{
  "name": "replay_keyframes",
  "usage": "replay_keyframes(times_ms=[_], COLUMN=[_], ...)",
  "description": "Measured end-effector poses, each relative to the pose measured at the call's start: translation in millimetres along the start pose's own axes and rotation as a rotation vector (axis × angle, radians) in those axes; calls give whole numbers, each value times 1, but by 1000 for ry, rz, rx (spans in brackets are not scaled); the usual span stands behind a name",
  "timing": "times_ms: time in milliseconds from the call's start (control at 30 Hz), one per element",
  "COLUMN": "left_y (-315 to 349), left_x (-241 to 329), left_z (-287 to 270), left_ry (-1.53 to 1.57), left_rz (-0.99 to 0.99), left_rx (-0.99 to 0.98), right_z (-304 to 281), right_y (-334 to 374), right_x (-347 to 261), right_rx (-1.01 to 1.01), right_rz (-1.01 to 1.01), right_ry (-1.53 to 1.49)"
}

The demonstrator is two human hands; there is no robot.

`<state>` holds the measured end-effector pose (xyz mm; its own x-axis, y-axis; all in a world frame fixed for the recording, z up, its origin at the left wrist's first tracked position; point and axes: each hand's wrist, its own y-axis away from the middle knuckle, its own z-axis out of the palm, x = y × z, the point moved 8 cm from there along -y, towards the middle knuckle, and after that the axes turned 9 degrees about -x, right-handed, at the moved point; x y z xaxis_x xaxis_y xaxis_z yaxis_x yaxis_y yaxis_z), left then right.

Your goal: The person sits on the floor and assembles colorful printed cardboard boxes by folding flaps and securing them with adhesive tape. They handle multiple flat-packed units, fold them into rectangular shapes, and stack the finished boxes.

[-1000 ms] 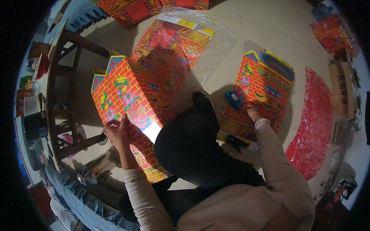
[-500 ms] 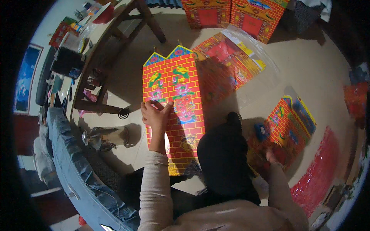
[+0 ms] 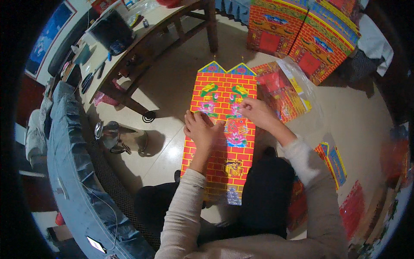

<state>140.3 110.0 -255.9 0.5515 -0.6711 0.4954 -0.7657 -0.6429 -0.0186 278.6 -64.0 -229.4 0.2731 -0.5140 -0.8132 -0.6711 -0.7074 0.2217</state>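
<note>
A tall cardboard house model (image 3: 219, 164), printed with red bricks, lotuses and a fish, rises between my knees. Two blue-and-yellow gable points top its far end. My left hand (image 3: 202, 131) rests on its printed face near the left edge, thumb and fingers apart. Over the right side of the same face, my right hand (image 3: 258, 113) has thumb and fingertips pinched together beside a lotus print. Whatever is between those fingertips is too small to make out.
Two larger printed house models (image 3: 278, 32) stand at the far right, by flat printed sheets in clear plastic (image 3: 297, 97). Folded brick-print pieces (image 3: 334, 166) and red plastic film (image 3: 353, 207) lie to the right. A metal kettle (image 3: 123, 136), wooden table (image 3: 172, 23) and blue-covered sofa (image 3: 73, 172) are left.
My right hand has come up from the folded pieces at the right to the house model's face, fingers pinched. The left hand stays on the model. The whole view has shifted.
</note>
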Motion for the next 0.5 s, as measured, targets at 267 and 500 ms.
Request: replay_keyframes(times_ms=[267,500], left_y=[5,7], left_x=[-1,-3], left_z=[-9,-9], left_ry=[55,104], left_rz=[13,-18], left_rx=[45,25], right_z=[35,40], right_y=[-84,-87], right_x=[-14,-37], right_rx=[-125,-52], right_rz=[205,245], right_ry=[389,664])
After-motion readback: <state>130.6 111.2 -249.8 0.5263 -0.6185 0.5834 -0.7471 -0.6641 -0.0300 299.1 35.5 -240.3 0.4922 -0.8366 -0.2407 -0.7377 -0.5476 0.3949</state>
